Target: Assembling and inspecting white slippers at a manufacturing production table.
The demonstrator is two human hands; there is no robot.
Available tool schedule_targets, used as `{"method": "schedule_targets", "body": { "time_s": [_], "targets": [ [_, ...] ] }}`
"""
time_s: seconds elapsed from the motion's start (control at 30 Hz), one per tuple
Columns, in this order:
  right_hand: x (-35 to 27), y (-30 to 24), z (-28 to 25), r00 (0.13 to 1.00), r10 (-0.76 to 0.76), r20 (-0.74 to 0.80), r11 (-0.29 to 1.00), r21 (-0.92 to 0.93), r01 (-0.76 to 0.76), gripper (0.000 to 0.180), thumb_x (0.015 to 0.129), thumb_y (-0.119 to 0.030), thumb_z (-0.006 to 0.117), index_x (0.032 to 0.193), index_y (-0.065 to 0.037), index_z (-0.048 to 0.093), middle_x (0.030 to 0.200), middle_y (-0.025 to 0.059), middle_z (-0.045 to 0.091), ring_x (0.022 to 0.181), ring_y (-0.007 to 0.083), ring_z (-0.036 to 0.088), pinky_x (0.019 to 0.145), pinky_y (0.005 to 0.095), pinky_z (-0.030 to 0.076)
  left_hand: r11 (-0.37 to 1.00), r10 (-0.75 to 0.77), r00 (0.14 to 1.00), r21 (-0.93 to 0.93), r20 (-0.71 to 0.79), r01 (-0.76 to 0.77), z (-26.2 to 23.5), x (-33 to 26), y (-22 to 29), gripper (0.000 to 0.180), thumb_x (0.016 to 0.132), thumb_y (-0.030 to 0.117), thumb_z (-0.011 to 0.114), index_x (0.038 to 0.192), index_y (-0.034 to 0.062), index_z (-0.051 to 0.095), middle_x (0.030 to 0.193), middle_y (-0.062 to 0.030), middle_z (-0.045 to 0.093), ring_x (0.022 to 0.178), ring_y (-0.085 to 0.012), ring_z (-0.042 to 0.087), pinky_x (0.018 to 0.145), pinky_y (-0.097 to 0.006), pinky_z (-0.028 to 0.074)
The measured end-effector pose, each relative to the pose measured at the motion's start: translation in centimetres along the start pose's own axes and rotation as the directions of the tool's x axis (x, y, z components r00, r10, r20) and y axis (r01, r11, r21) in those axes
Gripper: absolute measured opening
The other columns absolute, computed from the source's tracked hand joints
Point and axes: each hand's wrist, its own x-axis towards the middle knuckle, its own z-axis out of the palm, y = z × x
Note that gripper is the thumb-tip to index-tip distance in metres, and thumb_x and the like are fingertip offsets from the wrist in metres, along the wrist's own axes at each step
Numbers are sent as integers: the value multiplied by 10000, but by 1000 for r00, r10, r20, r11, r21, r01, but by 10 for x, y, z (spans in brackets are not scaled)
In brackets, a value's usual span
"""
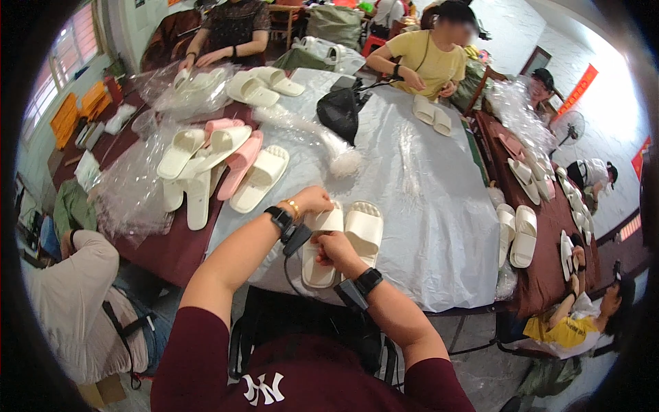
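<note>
A pair of cream slippers lies in front of me on the grey table cover: the left slipper (317, 273) under my hands, the right slipper (364, 230) beside it. My left hand (310, 200) is closed at the upper edge of the left slipper's strap, its fingertips turned down and hidden. Just below, my right hand (334, 250) has its fingers curled in at the lower edge of that strap. Whatever either hand pinches is too small or hidden to make out. Both wrists wear black straps with small dark boxes.
Cream and pink slippers (261, 180) are piled at the left beside clear plastic bags (137, 185). A black bag (338, 115) and crumpled plastic wrap (343, 163) lie farther back. More slippers (524, 237) stand at the right. A co-worker in yellow (432, 62) stands across the table.
</note>
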Motion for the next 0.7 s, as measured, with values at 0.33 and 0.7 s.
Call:
{"method": "schedule_targets", "body": {
  "time_s": [0.33, 0.7],
  "targets": [
    [7, 3, 4, 1000, 11, -14, 993, 115, -10, 141, 882, -104, 440, 923, -37, 558, 582, 11, 446, 443, 143, 493, 405, 273, 428, 996, -83, 994, 30, 74, 81, 1, -3, 6, 545, 771, 495, 605, 822, -43, 684, 709, -160, 653, 661, -229, 612, 616, -347, 478],
    [5, 13, 2, 994, -106, -22, 993, 56, 107, 159, 882, -140, 462, 913, -11, 549, 576, 46, 511, 451, 182, 565, 393, 320, 459, 904, -82, 997, -420, 11, 79, 6, 0, -21, 212, 793, 219, 646, 833, 12, 663, 755, -59, 649, 653, -127, 566, 612, -289, 463]
  ]
}}
